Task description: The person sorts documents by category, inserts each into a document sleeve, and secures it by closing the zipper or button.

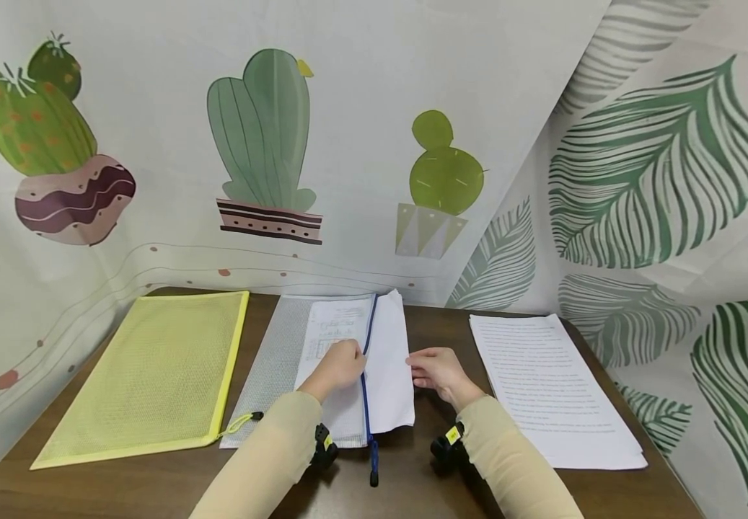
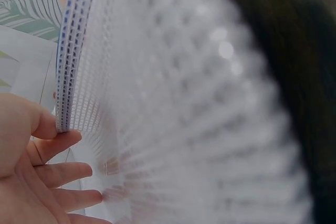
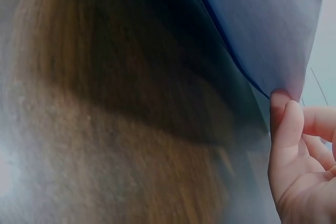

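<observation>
A clear mesh zip pouch (image 1: 268, 375) with a blue zipper edge (image 1: 366, 411) lies mid-table, printed paper showing through it. White sheets (image 1: 389, 360) stick out past the zipper on the right, partly inside the pouch. My left hand (image 1: 342, 362) pinches the zipper edge between thumb and index finger; in the left wrist view the mesh (image 2: 173, 103) bulges up and the other fingers (image 2: 65, 174) are spread. With thumb and fingertips, my right hand (image 1: 440, 373) pinches the right edge of the sheets, also seen as raised paper (image 3: 273, 30) in the right wrist view.
On the left lies a yellow mesh zip pouch (image 1: 146, 375) with a yellow pull cord (image 1: 239, 424). A stack of printed sheets (image 1: 549, 389) is at the right. The blue zipper pull (image 1: 374, 461) hangs toward the front. Behind the brown table (image 1: 386, 497) is a patterned cloth (image 1: 361, 144).
</observation>
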Motion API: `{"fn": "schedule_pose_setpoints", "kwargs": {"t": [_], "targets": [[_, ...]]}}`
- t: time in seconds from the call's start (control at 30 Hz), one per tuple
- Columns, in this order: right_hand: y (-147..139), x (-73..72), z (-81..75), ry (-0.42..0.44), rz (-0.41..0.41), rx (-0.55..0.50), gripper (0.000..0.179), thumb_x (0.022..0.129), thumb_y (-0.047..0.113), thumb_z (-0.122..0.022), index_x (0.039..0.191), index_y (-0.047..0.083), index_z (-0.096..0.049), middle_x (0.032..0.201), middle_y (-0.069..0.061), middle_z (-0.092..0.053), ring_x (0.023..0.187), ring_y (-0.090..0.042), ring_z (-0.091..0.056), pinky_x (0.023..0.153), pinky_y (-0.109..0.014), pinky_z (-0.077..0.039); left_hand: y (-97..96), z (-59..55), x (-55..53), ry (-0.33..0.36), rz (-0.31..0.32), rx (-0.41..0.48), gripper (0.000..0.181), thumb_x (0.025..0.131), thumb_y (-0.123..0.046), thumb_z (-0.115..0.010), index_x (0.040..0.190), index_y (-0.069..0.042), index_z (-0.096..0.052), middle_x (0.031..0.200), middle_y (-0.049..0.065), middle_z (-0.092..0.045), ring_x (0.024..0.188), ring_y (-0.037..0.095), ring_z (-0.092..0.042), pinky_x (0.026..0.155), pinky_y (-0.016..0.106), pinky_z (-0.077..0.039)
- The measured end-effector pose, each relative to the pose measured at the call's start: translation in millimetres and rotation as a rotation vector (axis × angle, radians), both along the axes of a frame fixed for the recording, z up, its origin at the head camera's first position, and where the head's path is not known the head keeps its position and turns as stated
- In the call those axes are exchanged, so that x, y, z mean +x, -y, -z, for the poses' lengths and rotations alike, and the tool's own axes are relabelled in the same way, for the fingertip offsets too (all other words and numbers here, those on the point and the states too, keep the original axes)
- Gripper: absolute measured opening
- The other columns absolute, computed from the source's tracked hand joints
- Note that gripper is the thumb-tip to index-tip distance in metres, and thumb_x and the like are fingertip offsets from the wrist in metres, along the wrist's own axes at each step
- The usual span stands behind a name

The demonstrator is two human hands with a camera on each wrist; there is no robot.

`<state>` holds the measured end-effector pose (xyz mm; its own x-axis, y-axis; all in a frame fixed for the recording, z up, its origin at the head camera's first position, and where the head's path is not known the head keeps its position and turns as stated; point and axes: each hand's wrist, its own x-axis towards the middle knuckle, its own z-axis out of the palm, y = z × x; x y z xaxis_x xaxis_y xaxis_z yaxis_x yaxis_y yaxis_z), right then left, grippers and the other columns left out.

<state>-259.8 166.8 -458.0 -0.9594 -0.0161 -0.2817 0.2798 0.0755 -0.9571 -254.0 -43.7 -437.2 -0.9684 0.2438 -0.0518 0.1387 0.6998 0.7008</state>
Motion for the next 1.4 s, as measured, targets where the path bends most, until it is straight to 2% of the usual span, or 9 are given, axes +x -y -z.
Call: {"fn": "schedule_pose_setpoints", "kwargs": {"t": [0.33, 0.83, 1.13, 1.4], "targets": [[10.0, 1.4, -0.1, 0.008, -0.003, -0.041, 0.028, 0.082, 0.001, -0.066, 0.106, -0.013, -0.06, 0.062, 0.001, -0.063, 0.052, -0.007, -0.06, 0.049, -0.02, -0.052, -1.8, -2.4, 1.8, -0.019, 0.004, -0.008, 0.018, 0.094, -0.011, -0.044, 0.083, -0.003, -0.057, 0.071, 0.005, -0.054, 0.061, 0.016, -0.049, 0.053, 0.025, -0.04], [21.0, -0.1, 5.3, -0.027, 0.02, 0.041, 0.025, 0.081, 0.009, -0.07, 0.102, -0.006, -0.067, 0.068, 0.0, -0.066, 0.057, -0.009, -0.062, 0.046, -0.021, -0.049, -4.7, -3.6, 4.0, -0.055, -0.015, 0.018, 0.018, 0.093, -0.011, -0.046, 0.081, -0.002, -0.056, 0.068, 0.005, -0.053, 0.057, 0.015, -0.048, 0.05, 0.024, -0.04], [26.9, 0.2, 6.4, -0.023, 0.018, 0.015, 0.028, 0.08, 0.01, -0.07, 0.103, -0.006, -0.067, 0.072, -0.001, -0.064, 0.06, -0.011, -0.061, 0.05, -0.024, -0.053, -5.8, -6.2, 5.0, -0.077, -0.027, 0.047, 0.017, 0.093, -0.01, -0.046, 0.082, -0.001, -0.056, 0.068, 0.006, -0.053, 0.058, 0.015, -0.049, 0.051, 0.024, -0.04], [34.5, -0.3, 6.7, -0.02, 0.021, 0.01, 0.028, 0.081, 0.012, -0.07, 0.104, -0.005, -0.067, 0.073, -0.003, -0.063, 0.059, -0.011, -0.06, 0.05, -0.024, -0.054, -5.1, -3.9, 3.7, -0.093, -0.042, 0.072, 0.016, 0.091, -0.009, -0.047, 0.082, 0.0, -0.057, 0.068, 0.006, -0.054, 0.059, 0.016, -0.05, 0.05, 0.024, -0.041]]}}
